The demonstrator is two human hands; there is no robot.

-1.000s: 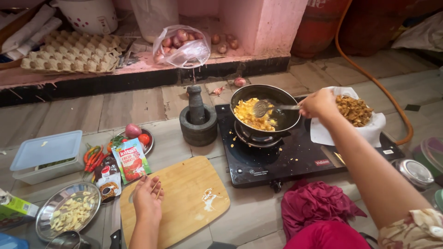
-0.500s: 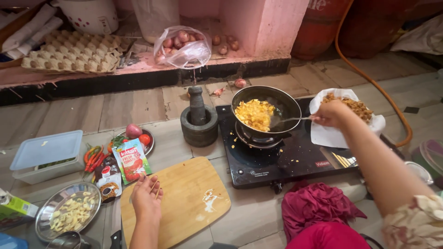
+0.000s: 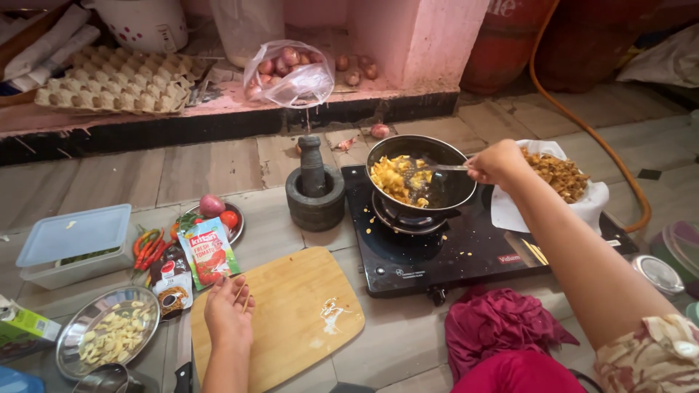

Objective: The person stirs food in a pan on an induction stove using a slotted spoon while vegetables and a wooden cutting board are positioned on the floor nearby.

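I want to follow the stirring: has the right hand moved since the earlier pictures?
Yes. The right hand has shifted slightly, from over the plate of fried pieces toward the pan; it holds the ladle.

We see soft, even daylight, faint shadows beside the stove, sharp focus, edges bowed by wide-angle distortion.

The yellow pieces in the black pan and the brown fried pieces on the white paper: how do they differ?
The yellow pieces in the black pan are pale and sit on the stove, where the right hand stirs them with a metal utensil. The brown fried pieces on the white paper are darker, heaped beside the stove, untouched. Both are small chunks of food.
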